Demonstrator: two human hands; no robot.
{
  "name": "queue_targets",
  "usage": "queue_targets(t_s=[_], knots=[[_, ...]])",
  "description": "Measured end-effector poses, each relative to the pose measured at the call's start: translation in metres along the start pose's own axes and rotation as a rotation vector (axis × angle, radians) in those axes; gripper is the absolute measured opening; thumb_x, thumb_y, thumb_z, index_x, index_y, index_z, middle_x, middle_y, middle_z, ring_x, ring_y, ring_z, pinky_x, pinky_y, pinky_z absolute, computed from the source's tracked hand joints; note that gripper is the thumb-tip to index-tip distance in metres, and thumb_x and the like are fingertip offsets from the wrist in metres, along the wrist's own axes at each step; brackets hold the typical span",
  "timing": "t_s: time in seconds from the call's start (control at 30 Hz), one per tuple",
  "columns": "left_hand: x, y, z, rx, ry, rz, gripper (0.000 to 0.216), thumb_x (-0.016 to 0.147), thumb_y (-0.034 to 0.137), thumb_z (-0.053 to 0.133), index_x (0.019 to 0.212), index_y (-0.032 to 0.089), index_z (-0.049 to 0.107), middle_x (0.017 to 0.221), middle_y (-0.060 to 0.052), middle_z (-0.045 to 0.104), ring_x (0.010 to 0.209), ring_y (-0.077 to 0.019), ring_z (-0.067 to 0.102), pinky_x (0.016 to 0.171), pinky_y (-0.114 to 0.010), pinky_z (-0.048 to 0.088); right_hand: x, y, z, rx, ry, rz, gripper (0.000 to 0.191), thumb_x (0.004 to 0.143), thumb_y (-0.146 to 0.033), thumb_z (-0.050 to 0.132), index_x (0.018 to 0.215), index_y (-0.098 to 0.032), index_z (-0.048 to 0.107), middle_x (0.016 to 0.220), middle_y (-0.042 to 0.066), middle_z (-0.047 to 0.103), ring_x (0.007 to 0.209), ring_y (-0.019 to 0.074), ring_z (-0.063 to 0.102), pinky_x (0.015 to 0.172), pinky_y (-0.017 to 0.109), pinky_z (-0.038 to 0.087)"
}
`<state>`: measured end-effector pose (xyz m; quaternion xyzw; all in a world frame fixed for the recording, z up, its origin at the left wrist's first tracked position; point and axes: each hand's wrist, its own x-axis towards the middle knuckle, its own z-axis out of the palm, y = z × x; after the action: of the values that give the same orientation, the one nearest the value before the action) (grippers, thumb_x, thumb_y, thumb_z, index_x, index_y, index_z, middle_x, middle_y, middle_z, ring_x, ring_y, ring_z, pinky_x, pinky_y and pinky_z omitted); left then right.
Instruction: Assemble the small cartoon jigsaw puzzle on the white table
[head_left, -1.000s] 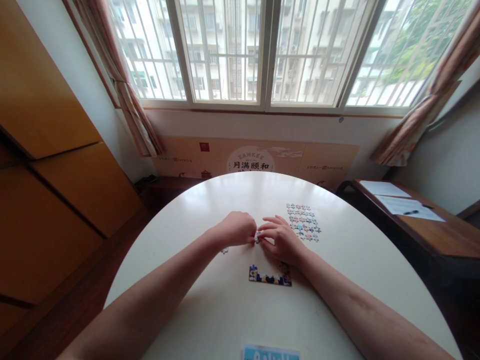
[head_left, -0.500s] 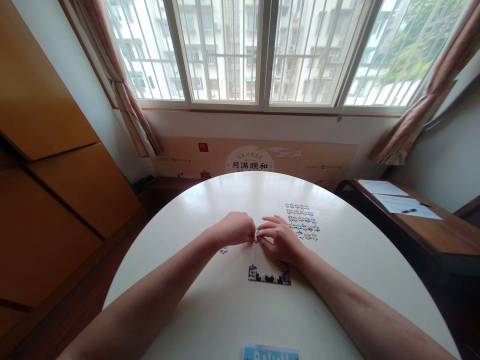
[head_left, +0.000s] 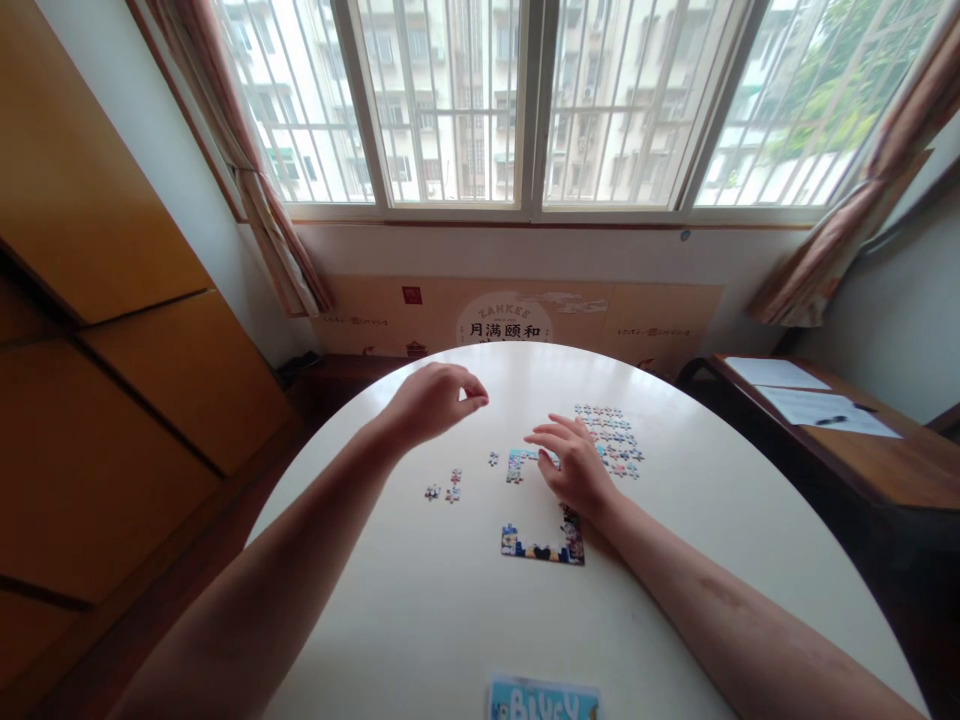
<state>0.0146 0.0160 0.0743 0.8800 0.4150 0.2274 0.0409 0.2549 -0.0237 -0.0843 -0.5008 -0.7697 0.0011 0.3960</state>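
The left hand (head_left: 431,400) hangs over the far left part of the round white table (head_left: 420,600), its grip narrow: thumb and forefinger curve toward each other at the tips — whether a piece sits between them I cannot tell. The right hand (head_left: 576,468) is loosely spread and looks to hold nothing, its fingers over the right end of the puzzle's upper strip (head_left: 515,465). The puzzle (head_left: 541,553) lies near the table's middle as a partial border: a lower strip with a corner rising at its left, a right side partly under the hand and wrist, and a gap on the left. Left of the upper strip lies a small loose piece (head_left: 493,459); farther left are a dark-and-white piece (head_left: 432,492) and, just beside it, a short upright pair (head_left: 453,493). Beyond the right hand, more pieces stand in rows (head_left: 613,440). A blue box (head_left: 544,698) with white letters shows at the near edge — cut off by the view.
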Motion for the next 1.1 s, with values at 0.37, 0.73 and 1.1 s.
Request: queue_targets(t_s=[0.37, 0.73, 1.1], knots=[[-0.050, -0.037, 0.055, -0.189, 0.307, -0.191, 0.030, 0.093, 0.035, 0.056, 0.084, 0.016, 0.076, 0.077, -0.005, 0.073, 0.066, -0.0151, 0.060, 0.068, -0.028, 0.047, -0.001, -0.008, -0.008, 0.053, -0.272, -0.118, 0.029, 0.090, -0.016, 0.059, 0.108, -0.032, 0.076, 0.124, 0.005, 0.072, 0.140, 0.0372, 0.046, 0.114, 0.077, 0.016], [-0.052, -0.061, 0.078, -0.045, 0.325, -0.116, 0.022, 0.093, 0.027, 0.058, 0.080, 0.019, 0.075, 0.073, -0.002, 0.070, 0.063, -0.0154, 0.059, 0.065, -0.029, 0.045, -0.002, -0.006, -0.008, 0.076, -0.315, -0.132, 0.028, 0.087, -0.013, 0.062, 0.099, -0.033, 0.077, 0.120, 0.003, 0.074, 0.137, 0.0369, 0.050, 0.113, 0.075, 0.021], [-0.055, -0.044, 0.094, -0.096, 0.072, 0.131, 0.020, 0.094, 0.019, 0.057, 0.096, 0.021, 0.077, 0.098, -0.008, 0.075, 0.092, -0.0227, 0.065, 0.085, -0.038, 0.052, -0.002, -0.004, -0.011, 0.059, -0.357, -0.090, 0.027, 0.091, -0.018, 0.059, 0.107, -0.032, 0.075, 0.127, 0.002, 0.071, 0.141, 0.0389, 0.045, 0.111, 0.078, 0.020]])
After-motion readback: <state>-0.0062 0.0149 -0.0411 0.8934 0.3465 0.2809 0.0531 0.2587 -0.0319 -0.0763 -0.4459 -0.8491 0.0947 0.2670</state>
